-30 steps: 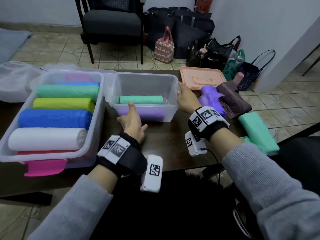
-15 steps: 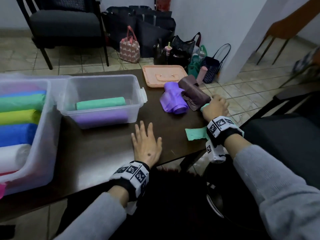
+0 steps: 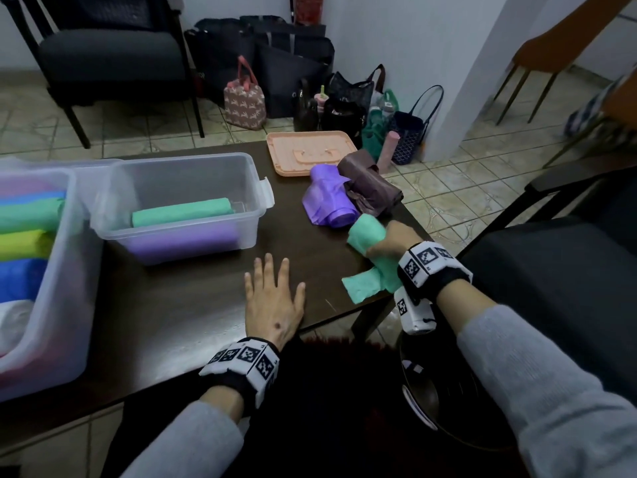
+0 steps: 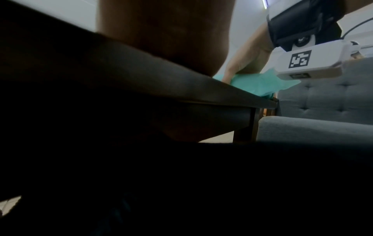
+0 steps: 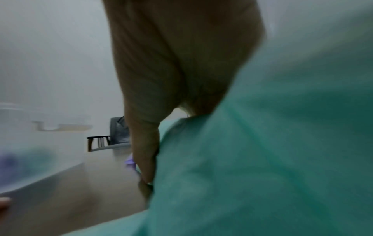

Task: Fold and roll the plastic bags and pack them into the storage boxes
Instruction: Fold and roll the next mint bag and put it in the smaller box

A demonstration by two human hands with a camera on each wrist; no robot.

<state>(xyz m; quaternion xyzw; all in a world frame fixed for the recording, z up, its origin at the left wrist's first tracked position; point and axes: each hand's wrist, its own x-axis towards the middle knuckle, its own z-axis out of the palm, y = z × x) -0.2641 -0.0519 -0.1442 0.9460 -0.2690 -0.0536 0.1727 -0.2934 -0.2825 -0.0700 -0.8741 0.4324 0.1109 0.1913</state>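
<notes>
Left hand (image 3: 274, 305) lies flat, fingers spread, on the dark wooden table (image 3: 179, 315). Right hand (image 3: 393, 241) grips a crumpled mint-green plastic bag (image 3: 367, 232) at the table's right edge. Further back, the small clear plastic storage box (image 3: 186, 201) holds green and purple rolls.

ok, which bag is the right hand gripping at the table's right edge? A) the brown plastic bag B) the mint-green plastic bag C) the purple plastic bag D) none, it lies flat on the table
B: the right hand is curled round the mint-green plastic bag, while the purple plastic bag and the brown plastic bag lie untouched just beyond it on the dark table.
</notes>
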